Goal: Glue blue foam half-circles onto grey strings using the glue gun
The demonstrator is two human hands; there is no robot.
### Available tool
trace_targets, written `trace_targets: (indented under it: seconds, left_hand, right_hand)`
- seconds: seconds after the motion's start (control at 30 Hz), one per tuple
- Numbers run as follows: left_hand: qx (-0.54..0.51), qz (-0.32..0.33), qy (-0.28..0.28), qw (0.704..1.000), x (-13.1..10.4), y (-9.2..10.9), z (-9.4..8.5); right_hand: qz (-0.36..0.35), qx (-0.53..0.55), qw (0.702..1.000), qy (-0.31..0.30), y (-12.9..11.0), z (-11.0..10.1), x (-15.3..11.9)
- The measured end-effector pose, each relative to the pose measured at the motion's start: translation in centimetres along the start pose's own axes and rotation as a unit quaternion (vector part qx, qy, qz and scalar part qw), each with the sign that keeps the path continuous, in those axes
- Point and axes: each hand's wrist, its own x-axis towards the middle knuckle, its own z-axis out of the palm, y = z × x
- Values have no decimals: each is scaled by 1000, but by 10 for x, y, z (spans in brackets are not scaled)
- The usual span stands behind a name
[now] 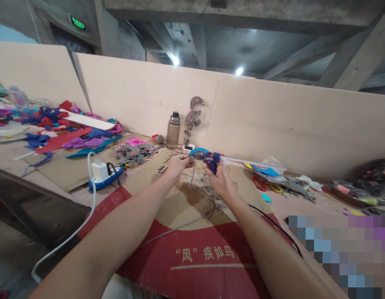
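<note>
My right hand (221,178) is wrapped round the handle of a blue glue gun (212,161), with a long clear glue stick (242,160) jutting from its back to the right. The gun's nozzle end reaches my left hand (180,165), whose fingers are pinched on a small grey piece too small to make out, with grey cord (192,174) hanging below. A loose tangle of grey yarn (212,199) lies on the cardboard sheet (167,214) beneath my hands. One strand runs toward the lower left.
Behind stand a bottle (172,132) and a grey hanging decoration (195,114). At left are grey pieces (134,153), a blue power strip (106,178) with a white cable, and colourful fabric (77,137). Scissors (259,183) and a bowl (268,176) lie right; a black cable passes my right forearm.
</note>
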Motion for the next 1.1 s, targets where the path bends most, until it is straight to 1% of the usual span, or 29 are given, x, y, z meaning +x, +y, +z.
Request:
trace_targets:
  seconds: [0.3,0.47,0.77,0.93,1.0,1.03,1.1]
  left_hand:
    - [2,15,10,1000,0,3,-2]
    - [-9,22,13,1000,1,4,-3]
    - [-28,22,19,999,1,8,-3]
    - [-53,11,36,998,2,12,-4]
    - [-66,6,44,997,3,13,-5]
    - [-72,6,48,996,3,14,-6]
    - [-82,2,56,995,3,13,-6]
  right_hand:
    - [2,-15,1000,5,-2,-2,0]
    - [2,-15,1000,15,1,-1,1]
    - [0,2,1000,19,4,-1,2]
    - [7,1,1000,31,6,-1,4]
    - [34,21,998,43,12,0,5]
    - [64,39,996,44,16,1,5]
    - [150,76,985,28,27,1,5]
